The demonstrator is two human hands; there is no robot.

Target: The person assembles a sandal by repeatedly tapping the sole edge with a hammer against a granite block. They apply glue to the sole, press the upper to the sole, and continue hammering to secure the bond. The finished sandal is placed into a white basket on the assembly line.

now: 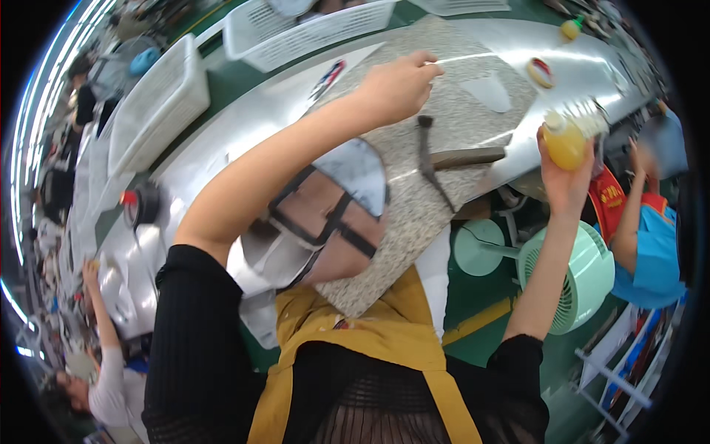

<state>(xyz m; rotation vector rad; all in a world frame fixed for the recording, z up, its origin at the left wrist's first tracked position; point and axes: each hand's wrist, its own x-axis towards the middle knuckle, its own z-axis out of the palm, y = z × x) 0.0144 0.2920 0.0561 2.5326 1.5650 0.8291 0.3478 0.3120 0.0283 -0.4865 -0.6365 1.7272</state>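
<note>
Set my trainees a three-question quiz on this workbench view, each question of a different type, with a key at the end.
1. Which hand holds the yellow bottle?

2. In the picture, the left hand appears over:
A) the pale green fan
B) the speckled board
C) a white basket

3. True or false: the fan shows to the right of the yellow apron.

Key: 1. The right hand. 2. B. 3. True.
</note>
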